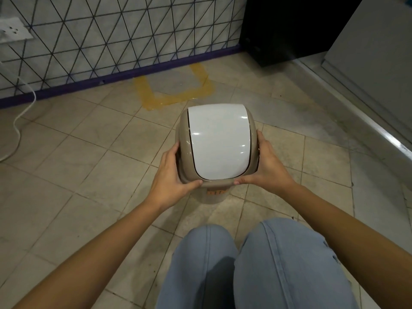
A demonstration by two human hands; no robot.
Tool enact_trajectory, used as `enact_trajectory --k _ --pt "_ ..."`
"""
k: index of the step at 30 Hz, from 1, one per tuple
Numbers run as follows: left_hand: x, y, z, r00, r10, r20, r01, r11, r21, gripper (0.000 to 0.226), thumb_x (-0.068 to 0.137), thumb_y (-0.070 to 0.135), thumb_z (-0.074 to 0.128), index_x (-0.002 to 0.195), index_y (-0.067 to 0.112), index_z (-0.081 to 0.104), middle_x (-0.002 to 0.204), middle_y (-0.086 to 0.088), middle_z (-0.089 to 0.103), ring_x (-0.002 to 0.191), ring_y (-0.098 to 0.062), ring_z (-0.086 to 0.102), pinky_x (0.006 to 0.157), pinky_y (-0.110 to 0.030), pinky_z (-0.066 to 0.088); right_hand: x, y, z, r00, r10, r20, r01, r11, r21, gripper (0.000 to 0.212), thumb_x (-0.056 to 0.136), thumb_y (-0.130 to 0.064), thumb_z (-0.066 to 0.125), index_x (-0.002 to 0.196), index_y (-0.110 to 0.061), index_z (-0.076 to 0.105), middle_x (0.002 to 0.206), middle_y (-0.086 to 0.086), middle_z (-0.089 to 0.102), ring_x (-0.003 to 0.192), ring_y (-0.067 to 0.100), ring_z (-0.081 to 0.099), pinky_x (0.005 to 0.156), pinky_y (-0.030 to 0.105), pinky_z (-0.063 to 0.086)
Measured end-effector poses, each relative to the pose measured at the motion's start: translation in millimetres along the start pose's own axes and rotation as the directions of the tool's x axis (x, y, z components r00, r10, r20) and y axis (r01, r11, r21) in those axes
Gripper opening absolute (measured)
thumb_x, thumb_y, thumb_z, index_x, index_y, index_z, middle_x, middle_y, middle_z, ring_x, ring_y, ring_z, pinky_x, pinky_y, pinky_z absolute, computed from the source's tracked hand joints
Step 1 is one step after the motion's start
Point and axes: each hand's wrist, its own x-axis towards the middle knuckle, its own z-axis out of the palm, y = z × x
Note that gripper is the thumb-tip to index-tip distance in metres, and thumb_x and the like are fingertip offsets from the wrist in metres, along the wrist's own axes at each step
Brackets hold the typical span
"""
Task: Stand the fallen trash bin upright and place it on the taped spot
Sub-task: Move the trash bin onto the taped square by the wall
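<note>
A small beige trash bin (217,139) with a white swing lid stands upright between my hands, seen from above, over the tiled floor. My left hand (171,175) grips the lid rim on its left side, thumb along the near edge. On the right side my right hand (265,166) holds the rim the same way. The taped spot (178,90), a yellow tape outline open toward the wall, lies on the floor just beyond the bin, against the wall's base. The bin's body is mostly hidden under its lid.
A patterned wall with a purple skirting (133,72) runs behind the tape. A white cable (17,121) hangs from a socket at left. A dark cabinet (278,30) and a metal ledge (356,108) stand at right. My knees in jeans (256,264) are below the bin.
</note>
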Motion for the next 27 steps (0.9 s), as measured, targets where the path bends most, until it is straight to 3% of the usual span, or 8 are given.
enact_trajectory --k 5,12,17,19,23,27 --pt "4 1 3 0.999 -0.024 -0.036 0.022 0.998 -0.06 0.116 0.057 0.032 0.089 0.148 0.018 0.019 0.147 -0.001 0.033 0.134 -0.014 0.034 0.109 -0.031 0.033 5 0 -1 1.0 -0.008 0.009 0.007 1.0 0.014 0.142 0.04 -0.03 0.095 0.148 -0.024 0.003 0.149 0.004 0.025 0.137 0.02 0.024 0.11 0.045 0.032" --pt "16 3 5 0.998 -0.041 -0.045 0.038 0.998 -0.053 0.112 0.062 0.03 0.086 0.149 0.018 0.017 0.147 -0.001 0.033 0.134 -0.016 0.034 0.108 -0.032 0.033 17 4 1 0.999 -0.023 -0.025 0.023 1.0 -0.002 0.14 0.043 -0.03 0.093 0.148 -0.026 0.0 0.15 0.002 0.023 0.137 0.018 0.024 0.108 0.033 0.029" --pt "25 8 11 0.991 -0.053 -0.125 0.051 0.999 -0.02 0.097 0.072 0.022 0.08 0.148 0.016 0.02 0.144 -0.005 0.036 0.132 -0.018 0.037 0.108 -0.031 0.034 24 2 10 0.993 -0.043 -0.109 0.033 0.995 -0.09 0.125 0.056 -0.031 0.089 0.148 -0.023 0.005 0.154 0.003 0.017 0.14 0.02 0.018 0.111 0.037 0.024" --pt "23 9 12 0.985 0.01 -0.175 0.0 0.999 0.053 0.09 0.074 0.022 0.078 0.146 0.014 0.024 0.14 -0.008 0.038 0.128 -0.018 0.038 0.104 -0.028 0.034 21 2 11 0.983 -0.123 -0.14 0.094 0.976 -0.195 0.113 0.062 -0.029 0.086 0.147 -0.019 0.012 0.155 0.008 0.015 0.141 0.024 0.016 0.11 0.037 0.021" --pt "14 10 15 0.932 0.262 -0.251 -0.176 0.931 0.32 0.067 0.074 0.026 0.078 0.132 0.01 0.048 0.13 -0.016 0.048 0.123 -0.03 0.039 0.101 -0.039 0.035 12 1 11 0.875 -0.476 -0.094 0.367 0.775 -0.514 0.07 0.07 -0.024 0.08 0.131 -0.01 0.048 0.138 0.017 0.047 0.129 0.036 0.039 0.102 0.05 0.034" --pt "12 8 19 0.892 0.442 -0.093 -0.342 0.796 0.499 0.038 0.073 0.021 0.079 0.108 0.011 0.067 0.123 -0.015 0.06 0.128 -0.038 0.042 0.098 -0.049 0.038 11 2 15 0.767 -0.639 0.056 0.531 0.583 -0.615 0.038 0.07 -0.017 0.079 0.105 -0.008 0.068 0.103 0.01 0.069 0.107 0.034 0.06 0.092 0.046 0.045"
